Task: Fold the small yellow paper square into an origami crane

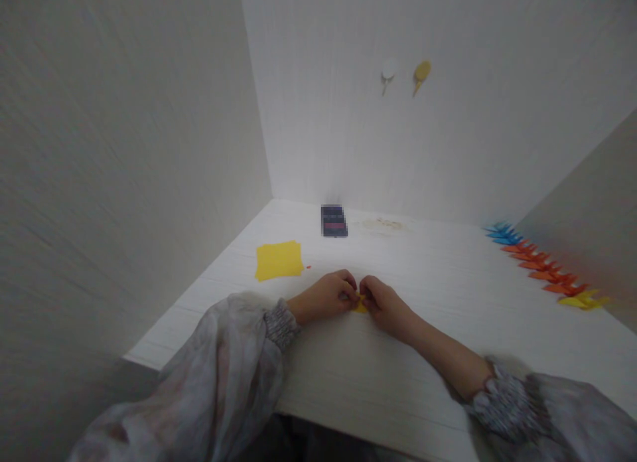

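Between my two hands, low over the white table (398, 376), is a small folded piece of yellow paper (360, 307). Its lower part shows, while the fingers hide the rest. My left hand (332, 293) pinches it from the left, with the fingertips curled in. From the right, my right hand (382, 303) has its fingers closed on the same paper. The fingertips of both hands nearly meet at its top. A stack of yellow paper sheets (279, 260) lies to the left, beyond my left forearm.
Folded paper cranes stand in a row at the right wall: blue ones (502, 233), several orange ones (546, 271) and a yellow one (583, 300). A dark, blurred-out flat object (333, 221) lies near the back wall. Two hooks, white (388, 70) and yellow (422, 72), are on the wall.
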The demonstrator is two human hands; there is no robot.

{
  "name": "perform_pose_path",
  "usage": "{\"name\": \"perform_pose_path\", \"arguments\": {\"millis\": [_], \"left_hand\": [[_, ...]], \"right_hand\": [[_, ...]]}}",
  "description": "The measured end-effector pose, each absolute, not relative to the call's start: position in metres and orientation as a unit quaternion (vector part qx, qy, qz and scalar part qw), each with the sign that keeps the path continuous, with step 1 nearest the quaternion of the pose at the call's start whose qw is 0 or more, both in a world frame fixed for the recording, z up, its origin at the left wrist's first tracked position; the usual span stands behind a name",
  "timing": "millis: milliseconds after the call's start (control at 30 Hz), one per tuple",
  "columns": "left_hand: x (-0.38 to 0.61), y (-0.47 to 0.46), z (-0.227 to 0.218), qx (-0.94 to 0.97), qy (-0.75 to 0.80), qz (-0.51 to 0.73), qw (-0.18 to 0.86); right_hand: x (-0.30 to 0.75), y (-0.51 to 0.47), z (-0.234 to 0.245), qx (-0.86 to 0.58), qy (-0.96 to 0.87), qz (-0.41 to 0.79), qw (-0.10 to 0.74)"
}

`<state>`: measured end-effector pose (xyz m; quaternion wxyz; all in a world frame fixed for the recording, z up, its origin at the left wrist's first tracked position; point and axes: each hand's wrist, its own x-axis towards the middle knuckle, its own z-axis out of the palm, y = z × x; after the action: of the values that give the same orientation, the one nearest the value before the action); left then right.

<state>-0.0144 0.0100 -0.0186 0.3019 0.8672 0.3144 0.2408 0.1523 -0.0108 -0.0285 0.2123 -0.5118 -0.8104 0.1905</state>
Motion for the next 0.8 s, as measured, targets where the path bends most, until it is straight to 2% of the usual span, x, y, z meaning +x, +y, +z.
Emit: {"name": "perform_pose_path", "arguments": {"millis": [333,500,633,800], "left_hand": [[-0.009,0.010,-0.024,0.847,0.346,0.257,0.312],[-0.008,0.012,-0.026,0.835,0.370,0.256,0.317],[-0.008,0.012,-0.027,0.831,0.378,0.255,0.319],[-0.007,0.012,-0.027,0.828,0.379,0.255,0.325]], "right_hand": [[0.153,-0.009,-0.030,-0.508,-0.792,0.233,0.245],[0.165,-0.003,-0.030,-0.514,-0.756,0.314,0.254],[0.170,-0.001,-0.029,-0.503,-0.708,0.396,0.299],[0.166,-0.003,-0.030,-0.524,-0.733,0.341,0.268]]}}
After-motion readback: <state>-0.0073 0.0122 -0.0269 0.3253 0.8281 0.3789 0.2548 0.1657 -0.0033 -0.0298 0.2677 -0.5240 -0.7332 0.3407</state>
